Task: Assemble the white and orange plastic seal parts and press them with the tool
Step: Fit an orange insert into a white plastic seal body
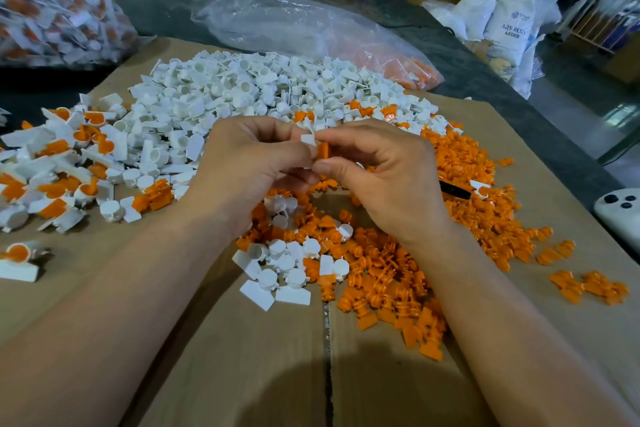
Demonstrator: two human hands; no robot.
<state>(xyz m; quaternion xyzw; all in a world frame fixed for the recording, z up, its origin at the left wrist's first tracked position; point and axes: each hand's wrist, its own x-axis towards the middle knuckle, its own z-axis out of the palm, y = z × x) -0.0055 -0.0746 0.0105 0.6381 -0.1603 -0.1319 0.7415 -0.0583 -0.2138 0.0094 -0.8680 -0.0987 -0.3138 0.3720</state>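
My left hand [249,156] pinches a white seal part [309,138] above the middle of the cardboard. My right hand [384,166] pinches an orange seal part [322,150] that touches the white one between my fingertips. A big heap of white parts [242,90] lies behind my hands. Loose orange parts [460,163] spread to the right and below my wrists. Joined white-and-orange seals [62,163] lie in a pile at the left. A black tool [455,190] lies among the orange parts to the right of my right hand, partly hidden.
Flattened cardboard [242,357] covers the table. A clear bag with orange parts [311,28] lies behind the heap. A full bag of joined seals [52,3] stands at the back left. A white device [620,211] sits at the right edge.
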